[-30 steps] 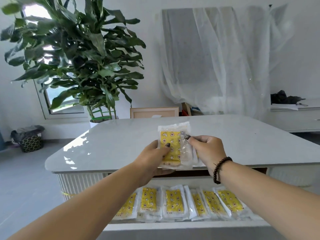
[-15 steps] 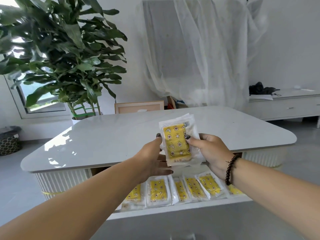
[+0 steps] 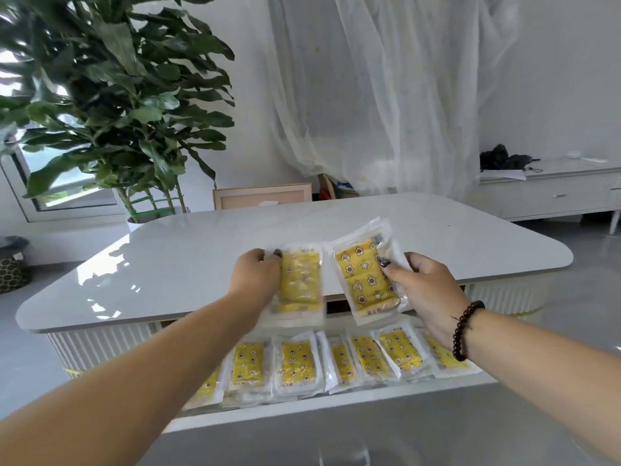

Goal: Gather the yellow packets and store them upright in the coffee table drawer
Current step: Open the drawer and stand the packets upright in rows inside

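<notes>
From the head camera, both forearms reach forward over the open drawer (image 3: 302,406) of a white desk (image 3: 188,264) with a glossy top. The left hand (image 3: 257,280) grips one yellow packet (image 3: 299,280) by its left edge, thumb on the front and fingers curled behind it; this packet is blurred and stands roughly upright above the front edge of the desk. The right hand (image 3: 421,284) pinches a small stack of packets (image 3: 364,274) at the right side, thumb pressed on the front one, which shows a yellow panel with stars and flowers inside a clear wrapper. The stack tilts a little to the left at its top and sits just beside the left hand's packet, with a narrow gap between the two. A dark bead bracelet (image 3: 465,331) circles the right wrist. Below the hands, a row of packets (image 3: 336,363) fills the drawer from side to side, leaning back with their yellow faces toward the camera, overlapping one another. Behind the desk stand a large leafy plant (image 3: 111,95) in a white pot, a wooden frame (image 3: 262,198) and a sheer white curtain (image 3: 376,95). A low white cabinet (image 3: 551,193) stands at the right, with a dark bundle (image 3: 502,158) lying on it.
</notes>
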Demonstrator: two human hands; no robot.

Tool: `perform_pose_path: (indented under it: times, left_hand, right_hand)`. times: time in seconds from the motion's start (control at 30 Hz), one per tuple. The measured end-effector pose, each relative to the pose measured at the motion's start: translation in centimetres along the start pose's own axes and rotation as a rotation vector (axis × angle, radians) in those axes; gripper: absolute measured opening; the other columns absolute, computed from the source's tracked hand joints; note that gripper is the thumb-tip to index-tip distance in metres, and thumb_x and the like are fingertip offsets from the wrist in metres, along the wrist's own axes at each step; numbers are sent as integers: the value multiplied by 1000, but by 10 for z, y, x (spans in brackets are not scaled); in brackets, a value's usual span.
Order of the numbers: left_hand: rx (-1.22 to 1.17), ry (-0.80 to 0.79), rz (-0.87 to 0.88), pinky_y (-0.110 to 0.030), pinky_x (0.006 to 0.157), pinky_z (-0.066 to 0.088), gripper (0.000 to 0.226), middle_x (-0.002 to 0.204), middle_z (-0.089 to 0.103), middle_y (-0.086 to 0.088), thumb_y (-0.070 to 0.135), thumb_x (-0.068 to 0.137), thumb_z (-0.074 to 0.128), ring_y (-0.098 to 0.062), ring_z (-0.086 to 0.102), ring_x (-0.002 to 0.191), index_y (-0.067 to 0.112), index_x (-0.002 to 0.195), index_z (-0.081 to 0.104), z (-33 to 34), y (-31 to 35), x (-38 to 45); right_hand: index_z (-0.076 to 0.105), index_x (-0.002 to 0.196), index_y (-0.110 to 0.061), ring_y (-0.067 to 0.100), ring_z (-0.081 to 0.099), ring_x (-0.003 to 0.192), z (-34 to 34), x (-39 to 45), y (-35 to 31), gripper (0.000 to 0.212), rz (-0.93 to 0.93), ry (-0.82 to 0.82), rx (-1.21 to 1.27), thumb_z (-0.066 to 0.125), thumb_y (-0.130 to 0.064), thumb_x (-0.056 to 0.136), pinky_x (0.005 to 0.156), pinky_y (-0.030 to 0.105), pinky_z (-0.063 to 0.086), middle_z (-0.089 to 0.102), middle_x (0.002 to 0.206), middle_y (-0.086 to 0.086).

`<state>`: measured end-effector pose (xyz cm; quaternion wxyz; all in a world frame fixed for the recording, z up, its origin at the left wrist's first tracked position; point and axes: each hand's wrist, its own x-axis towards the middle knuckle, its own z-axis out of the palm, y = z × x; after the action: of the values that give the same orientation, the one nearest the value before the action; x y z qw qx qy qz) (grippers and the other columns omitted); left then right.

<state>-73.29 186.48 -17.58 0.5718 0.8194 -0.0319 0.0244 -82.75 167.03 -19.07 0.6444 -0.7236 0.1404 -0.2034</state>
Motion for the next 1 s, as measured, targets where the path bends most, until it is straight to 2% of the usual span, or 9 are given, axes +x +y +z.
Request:
perform_pose_path:
  times: [0.1, 0.23, 0.37, 0.5, 0.6, 0.73, 0.83, 0.93, 1.0]
  left_hand:
    - [229, -80, 109, -27, 60, 43, 24, 72, 57, -5, 28, 98, 50, -22, 53, 63, 16, 79, 61, -28, 0, 3]
    - [290, -368, 122, -23, 56, 45, 33, 67, 57, -5, 36, 97, 49, -19, 53, 59, 19, 78, 68, -54, -3, -7]
    - [492, -681, 342, -31, 73, 54, 38, 83, 73, 5, 55, 89, 47, -20, 66, 72, 28, 94, 72, -60, 2, -13]
    - [483, -851, 334, -27, 72, 59, 37, 94, 76, 7, 50, 87, 50, -14, 73, 79, 25, 105, 70, -53, 8, -25]
    - [455, -848, 365, -24, 63, 56, 38, 84, 76, 3, 48, 88, 50, -13, 71, 68, 18, 100, 71, -51, 5, -27]
    - [358, -660, 351, -40, 71, 53, 79, 85, 68, -22, 71, 73, 50, -32, 58, 66, 0, 103, 65, -51, -8, -19]
    - [224, -535, 197, -37, 68, 43, 99, 81, 58, -9, 80, 58, 53, -24, 50, 68, -7, 105, 59, -50, -17, -16]
    - [206, -515, 141, -31, 61, 36, 68, 71, 48, -11, 64, 75, 57, -22, 42, 60, -3, 83, 60, -43, -23, -19]
    - [164, -533, 128, -32, 63, 36, 58, 75, 49, -11, 52, 86, 56, -23, 42, 64, -6, 83, 62, -34, -25, -22]
  right_hand:
    - [69, 93, -5, 31, 68, 95, 0, -3, -5, 19, -68, -130, -104, 64, -22, 89, 86, 47, 55, 72, 97, 15]
    - [74, 91, -9, 15, 71, 84, 7, -9, -17, 15, -176, -297, -329, 66, -21, 88, 72, 22, 55, 75, 89, 5]
    - [75, 91, -14, 11, 68, 85, 15, -12, -24, 12, -303, -395, -574, 66, -21, 87, 80, 28, 55, 74, 86, -2]
    - [74, 85, -16, 12, 67, 84, 20, -16, -29, 9, -331, -511, -542, 66, -19, 87, 76, 23, 55, 74, 87, 1]
    - [73, 87, -19, 6, 68, 82, 21, -14, -28, 6, -279, -510, -429, 72, -18, 82, 76, 17, 55, 74, 89, -3]
    - [66, 104, -11, 19, 71, 88, 19, -10, -19, 42, -8, -512, 52, 77, -11, 64, 77, 30, 59, 74, 98, 8]
    - [60, 114, -7, 25, 72, 86, 21, -12, -14, 54, 147, -536, 260, 73, 3, 62, 69, 32, 61, 73, 101, 13]
    - [54, 120, 2, 20, 71, 71, 29, -9, -9, 54, 211, -341, 354, 72, 6, 69, 58, 27, 60, 73, 94, 15]
    - [54, 121, 5, 19, 67, 67, 35, -5, -5, 48, 246, -166, 435, 71, 2, 76, 56, 25, 58, 71, 98, 16]
